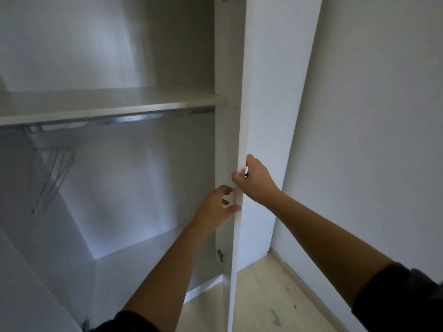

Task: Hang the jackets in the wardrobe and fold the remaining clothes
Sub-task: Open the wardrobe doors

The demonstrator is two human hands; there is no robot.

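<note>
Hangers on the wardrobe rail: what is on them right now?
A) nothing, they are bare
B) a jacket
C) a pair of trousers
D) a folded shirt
A: the white hangers dangle bare from the rail at the left of the compartment, with no garment on them, while the right hand has its grip on the edge of the wardrobe door.

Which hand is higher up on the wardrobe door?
The right hand, its fingers curled round the edge of the door; the left hand touches that edge just below, fingers loosely spread.
</note>
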